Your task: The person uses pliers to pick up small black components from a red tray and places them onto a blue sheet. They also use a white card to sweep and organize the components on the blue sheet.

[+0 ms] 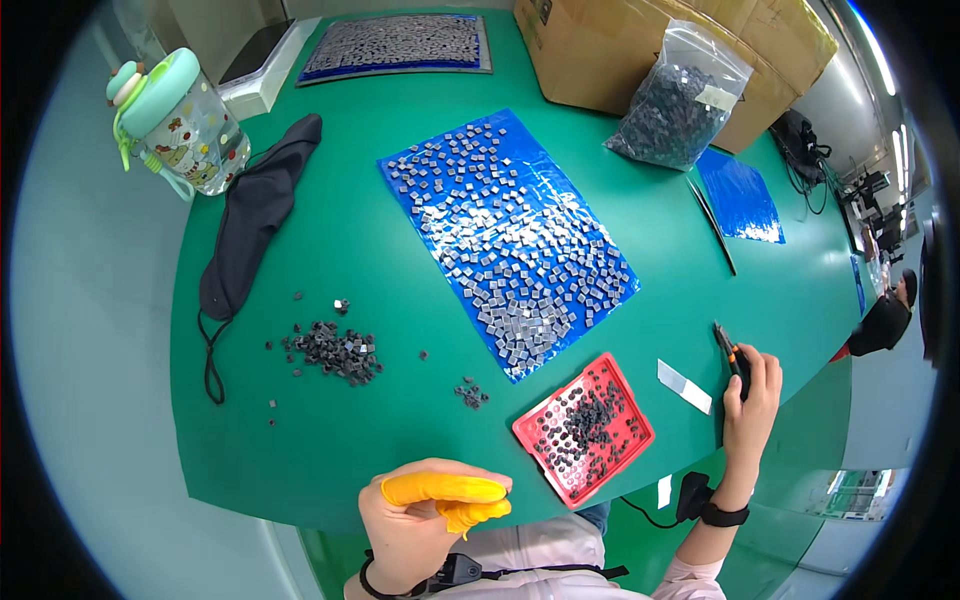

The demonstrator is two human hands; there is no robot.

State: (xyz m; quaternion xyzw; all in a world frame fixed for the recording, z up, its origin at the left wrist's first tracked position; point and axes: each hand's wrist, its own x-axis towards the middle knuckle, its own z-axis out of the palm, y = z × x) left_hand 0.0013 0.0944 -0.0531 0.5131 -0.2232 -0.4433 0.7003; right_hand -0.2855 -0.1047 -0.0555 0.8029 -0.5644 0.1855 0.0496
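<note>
My left hand (425,520), with yellow finger covers (445,489) on thumb and index finger, is pinched near the table's front edge. Anything between its fingertips is too small to make out. My right hand (752,400) is closed around small pliers (732,357) with orange and black handles, their tip pointing away from me. Between the hands a red tray (537,432) holds many small black round parts (590,418). Beyond it lies a blue plastic sheet (560,190) covered with small square grey pieces (520,245). A white strip (685,386) lies left of my right hand.
A pile of dark pieces (342,352) and a smaller cluster (471,393) lie left. Farther back are a black sleeve-like cloth (255,220), bottle (180,130), filled panel (395,45), cardboard box (585,60), bag of dark pieces (675,115), tweezers (713,225) and blue sheet (742,197).
</note>
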